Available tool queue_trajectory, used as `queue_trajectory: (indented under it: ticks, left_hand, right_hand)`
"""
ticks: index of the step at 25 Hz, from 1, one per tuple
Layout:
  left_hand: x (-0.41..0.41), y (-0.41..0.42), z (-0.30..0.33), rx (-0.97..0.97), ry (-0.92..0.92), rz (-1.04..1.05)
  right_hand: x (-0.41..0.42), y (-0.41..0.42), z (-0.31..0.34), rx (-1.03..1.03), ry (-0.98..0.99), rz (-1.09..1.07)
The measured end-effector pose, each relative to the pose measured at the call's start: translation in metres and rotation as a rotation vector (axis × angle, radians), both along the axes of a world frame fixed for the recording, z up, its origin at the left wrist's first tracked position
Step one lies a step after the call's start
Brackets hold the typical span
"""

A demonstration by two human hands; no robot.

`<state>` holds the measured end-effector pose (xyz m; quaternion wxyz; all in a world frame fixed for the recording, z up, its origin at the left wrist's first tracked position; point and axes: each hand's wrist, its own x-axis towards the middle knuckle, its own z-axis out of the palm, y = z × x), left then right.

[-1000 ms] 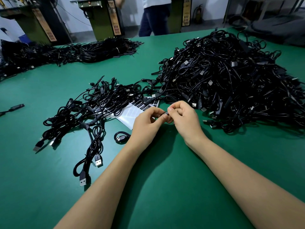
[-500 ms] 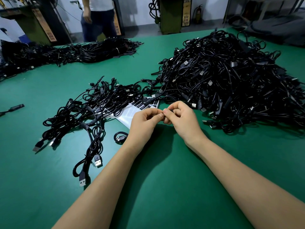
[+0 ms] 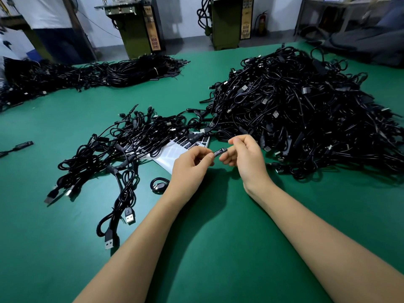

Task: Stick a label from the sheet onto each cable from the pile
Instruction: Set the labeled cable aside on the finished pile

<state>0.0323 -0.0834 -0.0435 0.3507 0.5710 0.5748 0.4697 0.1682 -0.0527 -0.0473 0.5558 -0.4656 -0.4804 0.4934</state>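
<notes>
The person's left hand (image 3: 192,164) and right hand (image 3: 246,157) hover close together just above the green felt-like tabletop (image 3: 218,248), each pinching one end of a small black rectangular label with white print (image 3: 220,153), which spans the gap between the fingertips. No cable can be seen caught in either grip, so the label appears to be free in the air, adhesive exposed.

That is the main risk: a strip this small, held only at its ends, could curl and stick to a fingertip or fold onto itself, and it would then probably go on creased or crooked. If one pinch slackens, it may drop onto the tabletop and pick up lint.

Just beyond the left hand lies the white label sheet with rows of black labels (image 3: 175,153), partly buried under a loose spread of black USB cables (image 3: 122,145). A careless reach could drag those cables across it. To the right rises the large tangled pile of black cables (image 3: 306,110); pulling one out may snag neighbours.
</notes>
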Motion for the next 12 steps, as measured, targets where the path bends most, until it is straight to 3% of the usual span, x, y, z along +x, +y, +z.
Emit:
queue_trajectory:
  ticks: [4, 9, 12]
  left_hand:
    - [-0.002, -0.01, 0.014, 0.011, 0.087, 0.094]
    - [-0.047, -0.027, 0.076, 0.152, -0.058, 0.387]
    - [-0.097, -0.03, 0.115, 0.252, 0.084, 0.574]
  right_hand:
    - [0.0, 0.0, -0.001, -0.01, -0.039, -0.005]
    - [0.002, 0.0, -0.001, -0.029, -0.085, 0.016]
    - [0.0, -0.001, 0.0, -0.027, -0.103, 0.018]
